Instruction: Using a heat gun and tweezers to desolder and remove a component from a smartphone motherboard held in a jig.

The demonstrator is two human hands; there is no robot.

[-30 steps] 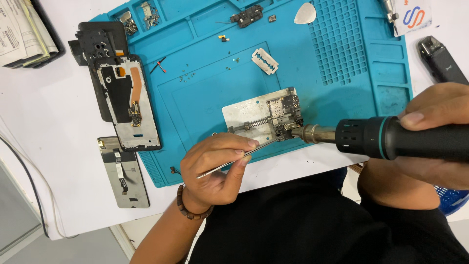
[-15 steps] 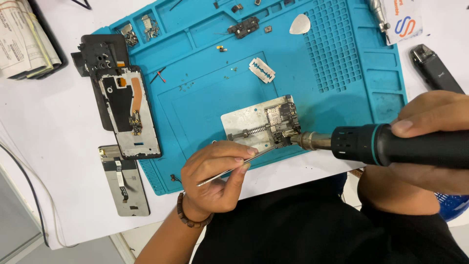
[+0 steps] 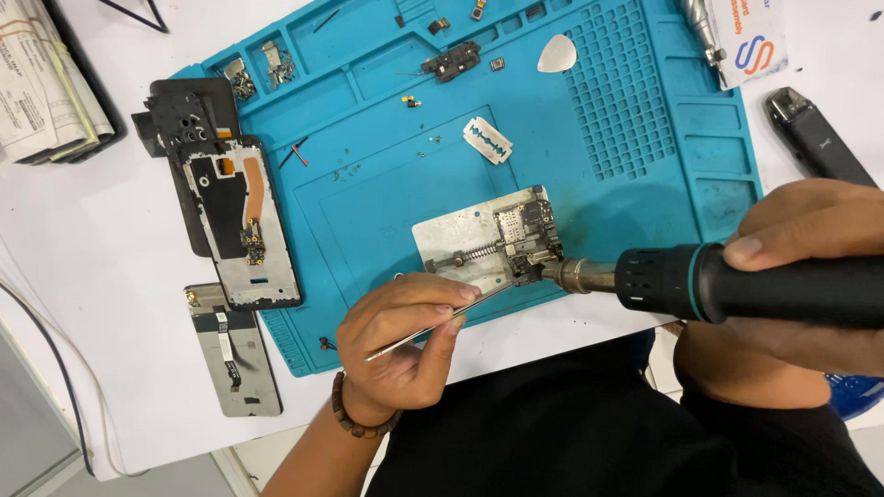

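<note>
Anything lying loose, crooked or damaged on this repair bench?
A bare razor blade lies loose on the blue mat, apart from both hands. Tiny screws and parts are scattered along the mat's top edge. The opened phone hangs half off the mat.

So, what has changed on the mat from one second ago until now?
Almost nothing. The right hand still holds the hot-air tool with its nozzle at the circuit board; the left hand still holds the tweezers there. Only the camera view shifted slightly. The metal holder plate and blue mat stayed.
</note>
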